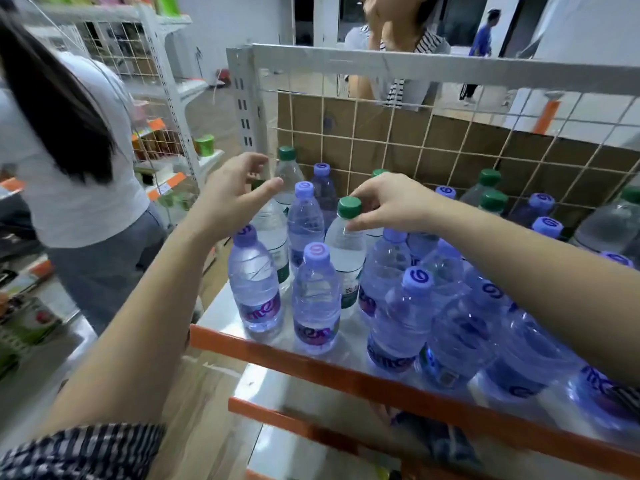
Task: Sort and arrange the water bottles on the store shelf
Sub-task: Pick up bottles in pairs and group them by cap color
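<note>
Several water bottles stand on a white shelf (228, 317) with an orange front lip. Most have purple caps, like the front one (316, 299); others have green caps. My right hand (388, 202) pinches the neck of a green-capped bottle (346, 251) in the middle of the group, just under its cap. My left hand (235, 195) hovers with relaxed fingers over the shelf's left end, holding nothing, near a clear bottle (273, 233) below it and a green-capped bottle (287, 171) at the back left corner.
A wire grid (398, 147) backed by cardboard closes the shelf's rear. A person in a white top (79, 161) stands close on the left by another rack (166, 98). Another person stands behind the grid. Lower orange-edged shelves (311, 424) sit beneath.
</note>
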